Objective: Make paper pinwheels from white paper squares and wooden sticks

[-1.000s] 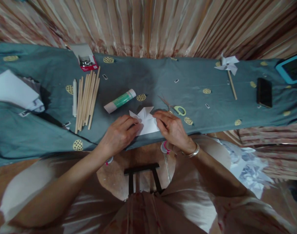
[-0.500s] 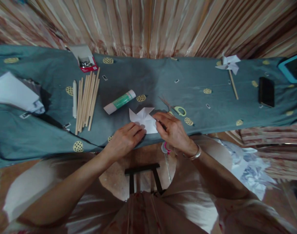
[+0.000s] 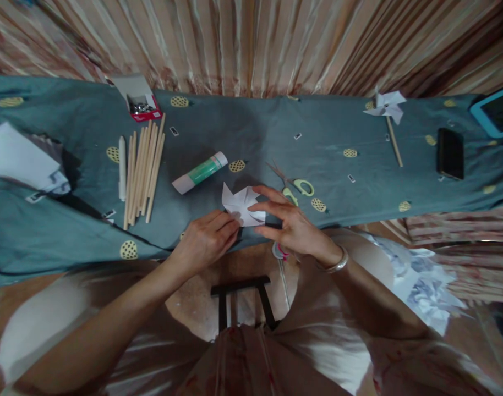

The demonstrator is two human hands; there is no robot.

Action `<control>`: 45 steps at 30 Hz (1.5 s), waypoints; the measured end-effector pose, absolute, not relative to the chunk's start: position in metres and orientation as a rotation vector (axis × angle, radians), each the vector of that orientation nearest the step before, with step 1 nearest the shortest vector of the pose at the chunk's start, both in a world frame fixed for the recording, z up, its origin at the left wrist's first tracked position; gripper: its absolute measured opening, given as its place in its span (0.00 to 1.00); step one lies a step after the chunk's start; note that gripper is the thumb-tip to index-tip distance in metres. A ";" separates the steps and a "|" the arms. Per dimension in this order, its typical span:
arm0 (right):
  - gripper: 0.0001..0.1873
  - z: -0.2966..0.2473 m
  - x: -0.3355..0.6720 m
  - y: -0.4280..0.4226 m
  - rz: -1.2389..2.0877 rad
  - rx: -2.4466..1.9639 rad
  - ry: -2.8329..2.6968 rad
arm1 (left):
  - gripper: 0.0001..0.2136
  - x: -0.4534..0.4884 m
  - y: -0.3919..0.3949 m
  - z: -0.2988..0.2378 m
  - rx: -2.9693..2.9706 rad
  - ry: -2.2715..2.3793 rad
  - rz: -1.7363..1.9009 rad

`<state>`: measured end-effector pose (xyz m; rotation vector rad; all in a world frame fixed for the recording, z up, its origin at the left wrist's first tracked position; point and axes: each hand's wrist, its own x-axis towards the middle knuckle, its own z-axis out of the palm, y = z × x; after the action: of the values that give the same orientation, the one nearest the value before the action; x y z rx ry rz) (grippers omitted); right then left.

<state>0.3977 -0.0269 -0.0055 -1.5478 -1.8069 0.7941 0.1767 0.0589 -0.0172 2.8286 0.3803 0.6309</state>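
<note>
Head view: a white folded paper pinwheel point(image 3: 238, 202) is held just above the near edge of the table, between the two hands. It is pinched by the right hand point(image 3: 293, 224), with the forefinger laid across its top, the thumb tucked beneath and the other fingers spread. The left hand point(image 3: 205, 242) is curled, its fingertips brought against the paper's lower left edge; whether that edge is actually gripped cannot be told. The step in hand is judged to be the gathering of the blade tips toward the centre. Further handling calls for the centre to be kept pinned, so that the folds are not sprung open. A glue stick point(image 3: 200, 171) and scissors point(image 3: 296, 185) are seen just beyond the paper.

The surface is covered by a grey-green tablecloth point(image 3: 251, 129) printed with yellow pineapples. On the left, a bundle of wooden sticks point(image 3: 143, 171) is laid out, with an open box of metal pins point(image 3: 141, 104) behind it and white paper sheets point(image 3: 18, 157) at the far edge. On the right, a finished pinwheel point(image 3: 386, 104), a black phone point(image 3: 448, 153) and a teal-cased tablet point(image 3: 497, 113) are seen. A striped curtain point(image 3: 251, 44) is hung behind the table.
</note>
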 end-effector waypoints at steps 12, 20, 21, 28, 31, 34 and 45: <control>0.04 -0.021 0.384 -0.018 0.580 -1.609 -1.743 | 0.09 0.176 0.053 -0.017 2.771 0.396 0.601; 0.04 -0.023 0.379 -0.017 0.534 -1.672 -1.747 | 0.10 0.176 0.054 -0.017 2.789 0.260 0.588; 0.05 -0.023 0.379 -0.017 0.529 -1.677 -1.747 | 0.09 0.176 0.054 -0.018 2.789 0.264 0.582; 0.04 -0.023 0.378 -0.018 0.502 -1.683 -1.787 | 0.10 0.176 0.054 -0.023 2.745 0.304 0.536; 0.03 -0.025 0.379 -0.018 0.495 -1.674 -1.811 | 0.10 0.176 0.054 -0.024 2.712 0.307 0.550; 0.02 -0.026 0.380 -0.018 0.480 -1.673 -1.822 | 0.10 0.176 0.054 -0.025 2.723 0.310 0.576; 0.03 -0.025 0.379 -0.019 0.480 -1.676 -1.800 | 0.10 0.176 0.053 -0.025 2.685 0.320 0.569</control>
<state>0.3792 -0.0188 -0.0251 -1.6763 -1.8004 0.4800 0.1757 0.0531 -0.0246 2.6850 0.3198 0.5691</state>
